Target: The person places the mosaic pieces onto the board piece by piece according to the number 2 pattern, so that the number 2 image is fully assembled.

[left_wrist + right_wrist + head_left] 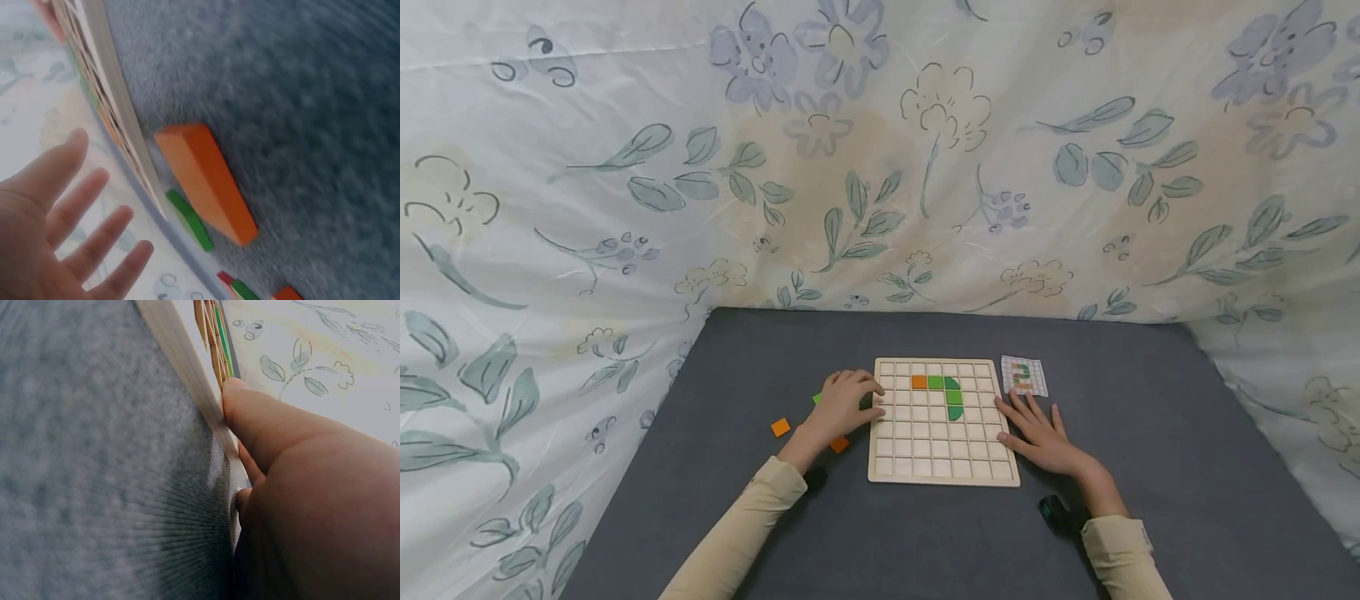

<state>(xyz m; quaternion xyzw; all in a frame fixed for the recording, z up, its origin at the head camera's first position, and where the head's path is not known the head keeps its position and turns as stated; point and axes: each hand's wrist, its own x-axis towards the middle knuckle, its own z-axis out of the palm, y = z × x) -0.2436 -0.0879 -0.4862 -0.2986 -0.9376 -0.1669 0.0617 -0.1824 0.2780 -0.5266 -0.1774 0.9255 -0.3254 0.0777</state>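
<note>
Wooden board (912, 450) meets splayed right hand (1047, 439)

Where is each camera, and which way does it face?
Head: on the head, facing forward and down at the board; left hand, right hand, sleeves show.
Left wrist: on the wrist, facing an orange block and the board; left hand shows.
Right wrist: on the wrist, facing along the board; right hand shows.
Both wrist views share board and flowered cloth.

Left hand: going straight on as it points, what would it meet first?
Likely the pale wooden grid board, whose left edge the left hand overlaps in the head view, though the hand's height is unclear.
</note>
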